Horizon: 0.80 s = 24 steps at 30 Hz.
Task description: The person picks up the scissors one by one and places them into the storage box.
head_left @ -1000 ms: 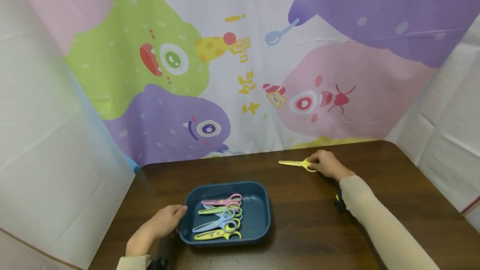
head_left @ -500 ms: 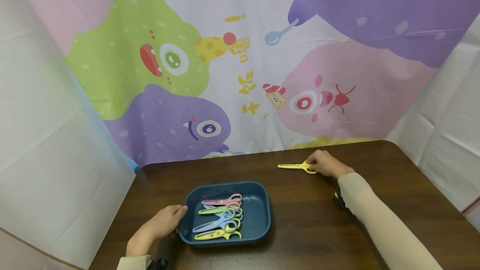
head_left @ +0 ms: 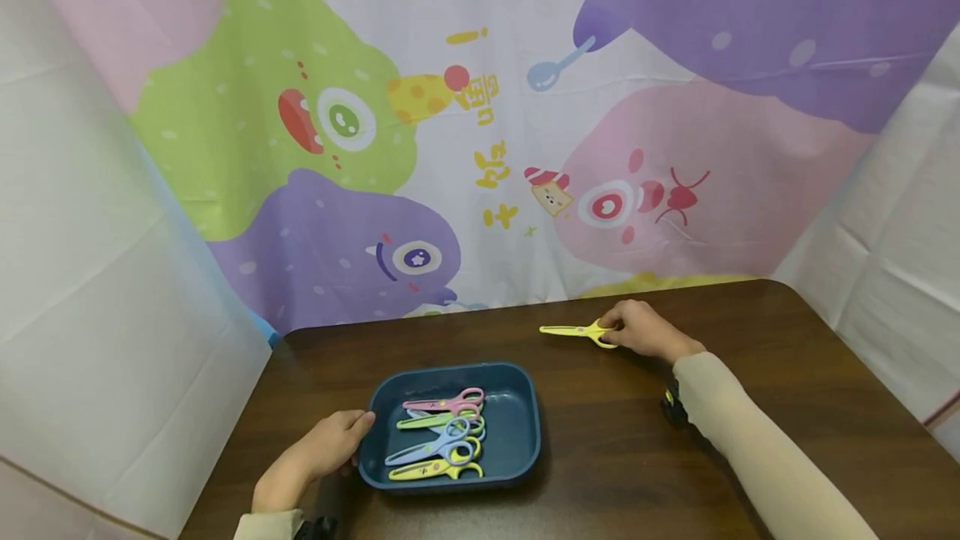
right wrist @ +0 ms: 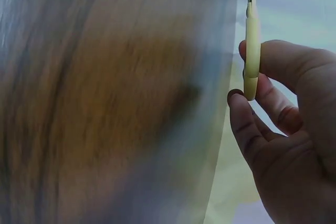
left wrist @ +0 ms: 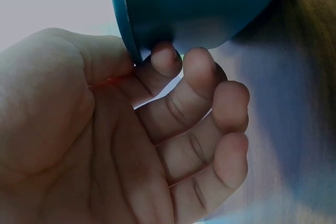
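In the head view, my right hand (head_left: 647, 330) pinches a pair of yellow scissors (head_left: 570, 330) by the finger loops, blades pointing left. The right wrist view shows these scissors (right wrist: 252, 45) edge-on between thumb and fingertips. My left hand (head_left: 321, 450) grips the left rim of a dark blue tray (head_left: 519, 423). In the left wrist view, the thumb lies at the rim and the index fingertip touches the tray's (left wrist: 199, 9) outer wall. Inside the tray lie pink scissors (head_left: 435, 404), green scissors (head_left: 423, 421), light blue scissors (head_left: 420, 449) and yellow scissors (head_left: 416, 470), partly overlapping.
The tray stands on a dark brown wooden table (head_left: 615, 440). A patterned cartoon curtain (head_left: 510, 257) hangs along its back edge. White cloth walls (head_left: 900, 273) rise at both sides.
My right hand has moved slightly left with the yellow scissors in its grasp. The left hand and the tray have stayed in place.
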{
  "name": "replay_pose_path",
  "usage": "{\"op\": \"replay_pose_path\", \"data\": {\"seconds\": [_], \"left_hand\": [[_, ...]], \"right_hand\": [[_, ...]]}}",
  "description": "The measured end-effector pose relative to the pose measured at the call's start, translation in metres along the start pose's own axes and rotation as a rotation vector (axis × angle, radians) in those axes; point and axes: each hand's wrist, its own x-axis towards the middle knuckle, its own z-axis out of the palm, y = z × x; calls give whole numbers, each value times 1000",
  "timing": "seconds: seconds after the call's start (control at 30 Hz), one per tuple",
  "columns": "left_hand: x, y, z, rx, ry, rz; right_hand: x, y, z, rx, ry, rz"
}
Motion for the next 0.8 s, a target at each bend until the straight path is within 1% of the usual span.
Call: {"op": "replay_pose_path", "data": {"seconds": [0.07,0.17,0.3,0.43,0.57,0.8], "left_hand": [[0,0,0,7,-3,-4],[0,0,0,6,-6,1],[0,-1,-1,1,-8,19],[0,-2,-1,4,-7,27],[0,-3,-1,5,-12,28],[-1,-2,0,1,-16,49]], "right_hand": [[-1,-3,1,1,15,-11],[-3,-7,2,7,13,-9],[-4,-14,0,28,-21,11],[-5,-22,-1,40,-58,4],[-7,-28,0,38,-87,-20],[-13,-38,1,29,-66,-62]]}}
